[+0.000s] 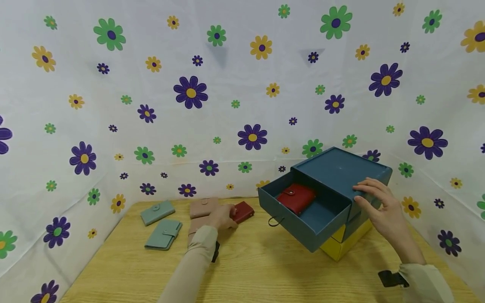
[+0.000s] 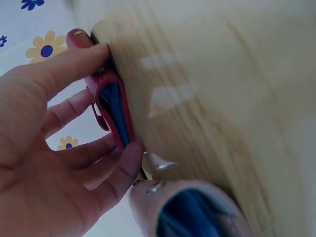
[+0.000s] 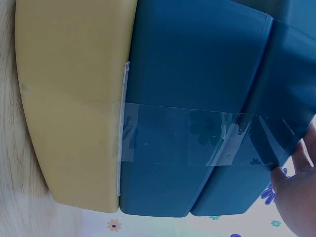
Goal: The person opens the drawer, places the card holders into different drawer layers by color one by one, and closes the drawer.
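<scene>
My left hand (image 1: 221, 216) is at the back middle of the table, its fingers and thumb gripping a small red snap wallet (image 1: 244, 211). The left wrist view shows the wallet's blue-lined open edge between thumb and fingers. My right hand (image 1: 383, 212) rests at the right top edge of a blue drawer box (image 1: 342, 166), fingertips on its top and thumb lower at the side. Out of this box's front juts a pulled-out drawer (image 1: 295, 225) with a loop pull. Another red wallet (image 1: 297, 198) lies inside, toward its left end.
Two pink wallets (image 1: 202, 207) lie beside and partly behind the left hand. Two pale green wallets (image 1: 158, 212) lie farther left on the wooden table (image 1: 261, 269). Below the top box sit another blue box and a yellow box (image 1: 342, 248), joined by clear tape (image 3: 173, 133).
</scene>
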